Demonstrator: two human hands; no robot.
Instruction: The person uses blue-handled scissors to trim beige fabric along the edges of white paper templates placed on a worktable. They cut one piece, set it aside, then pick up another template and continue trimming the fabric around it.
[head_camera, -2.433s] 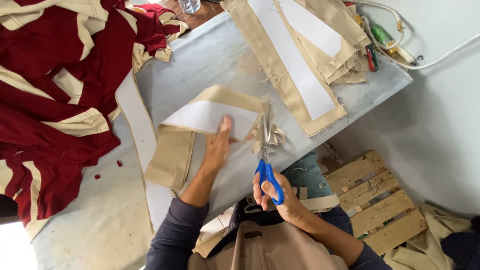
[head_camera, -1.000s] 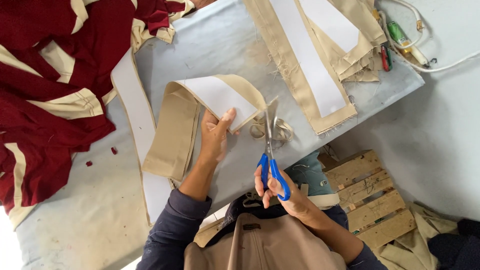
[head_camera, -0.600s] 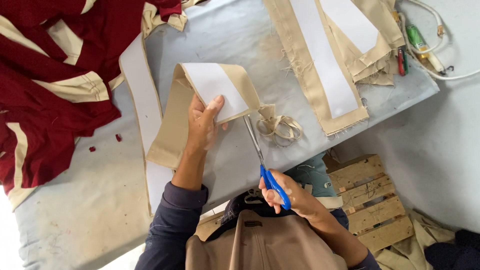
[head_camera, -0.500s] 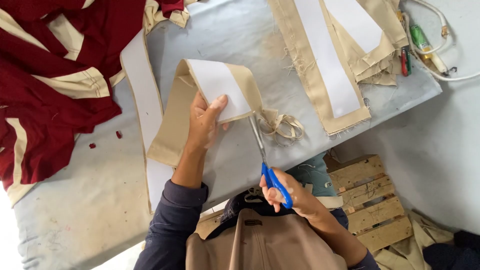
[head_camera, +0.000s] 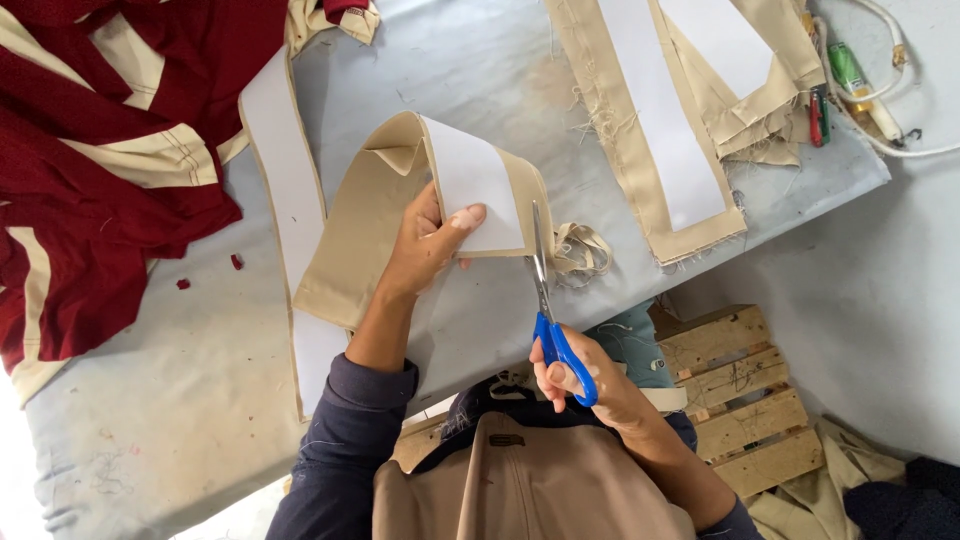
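While left hand (head_camera: 425, 245) pinches beige fabric strip (head_camera: 375, 235), right hand (head_camera: 580, 375) grips blue scissors (head_camera: 548, 315).

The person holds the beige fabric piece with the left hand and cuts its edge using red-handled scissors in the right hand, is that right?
Not quite: the scissors have blue handles, not red, as the head view shows. The rest holds: the left hand holds the beige fabric piece, and the right hand cuts its edge.

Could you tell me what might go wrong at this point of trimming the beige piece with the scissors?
The left hand pinches the white-backed beige fabric band with its thumb near the blue-handled scissors, so the blades could nick it. The band curls upward unsupported, so the cut may wander. The loose trimmed strip beside the blades could snag in them.
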